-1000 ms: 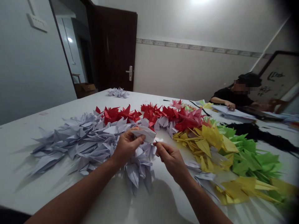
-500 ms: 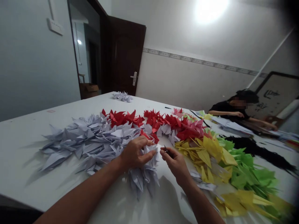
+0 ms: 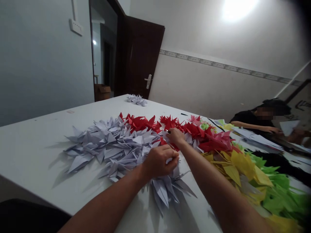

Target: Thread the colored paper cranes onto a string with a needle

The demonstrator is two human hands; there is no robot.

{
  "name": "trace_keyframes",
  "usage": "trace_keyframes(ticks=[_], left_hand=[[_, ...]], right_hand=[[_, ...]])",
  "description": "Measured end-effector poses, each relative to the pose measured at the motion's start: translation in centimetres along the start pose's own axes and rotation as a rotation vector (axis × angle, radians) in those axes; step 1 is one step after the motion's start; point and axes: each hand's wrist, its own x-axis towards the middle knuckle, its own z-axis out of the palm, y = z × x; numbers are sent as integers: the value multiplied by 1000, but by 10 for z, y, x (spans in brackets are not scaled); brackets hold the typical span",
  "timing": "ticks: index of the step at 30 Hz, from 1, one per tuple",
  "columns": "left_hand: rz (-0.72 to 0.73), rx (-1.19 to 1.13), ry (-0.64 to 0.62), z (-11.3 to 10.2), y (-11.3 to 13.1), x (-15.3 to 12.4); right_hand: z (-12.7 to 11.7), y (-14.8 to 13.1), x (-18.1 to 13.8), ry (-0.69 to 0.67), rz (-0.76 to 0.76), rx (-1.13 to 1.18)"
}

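My left hand [image 3: 161, 161] is closed, thumb and fingertips pinched together. What they pinch is too small to make out. Right below and against it, pointed white folded-paper pieces, apparently origami cranes [image 3: 163, 191], fan out over the table. Farther forward, my right hand [image 3: 176, 137] is closed on a small dark thin tool [image 3: 168, 131] whose tip sticks out to the left. It is beside the red paper cranes [image 3: 143, 123], over the seam between red and white. A big heap of white paper cranes [image 3: 107, 142] spreads to the left of both hands.
Yellow cranes [image 3: 233, 165] and green cranes [image 3: 282, 191] lie to the right, pink ones [image 3: 222, 139] behind them. Black strands [image 3: 279, 165] and paper sheets [image 3: 255, 137] lie farther right. Another person [image 3: 262, 116] sits there. A small white pile [image 3: 137, 100] is at the far corner.
My right hand has moved forward from beside my left hand to the red cranes, carrying the dark tool. My left hand's fingers have curled in more. The view has swung left.
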Motion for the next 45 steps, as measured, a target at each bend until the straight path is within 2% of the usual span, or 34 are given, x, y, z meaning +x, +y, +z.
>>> trace_keyframes(ticks=[4,8,10,12,15,16,18,20,23,26,29,31,34,39,45], left_hand=[[-43,-30,-83,0,4,-2],[-58,-79,-75,-2,5,-2],[-63,-102,4,-2,3,-1],[-90,-96,146,0,0,0],[-202,-84,357,4,-3,1],[-256,-107,401,6,-4,1],[-370,-212,429,9,-4,2],[-471,-401,366,11,-2,3],[-596,-707,285,12,1,6],[-745,-930,401,12,6,12],[-868,-1145,482,11,14,17],[-905,-1232,459,12,19,18],[-944,-1280,418,17,21,16],[-1001,-1324,367,23,15,11],[-985,-1301,317,24,20,11]], right_hand=[[10,-4,5,-42,-29,-44],[-5,-5,3,-4,-50,-14],[-23,-6,-5,42,-70,19],[-42,-7,-19,81,-116,58],[-65,-9,-55,134,-211,138],[-69,-10,-68,179,-292,240],[-75,-11,-93,213,-404,400],[-76,-11,-113,201,-431,491],[-77,-5,-132,227,-331,627],[-74,4,-148,225,-144,819],[-62,11,-164,169,-49,974],[-49,12,-173,118,-45,1012],[-35,8,-181,57,-122,985],[-29,7,-181,159,-139,905],[-28,13,-179,225,-190,843]])
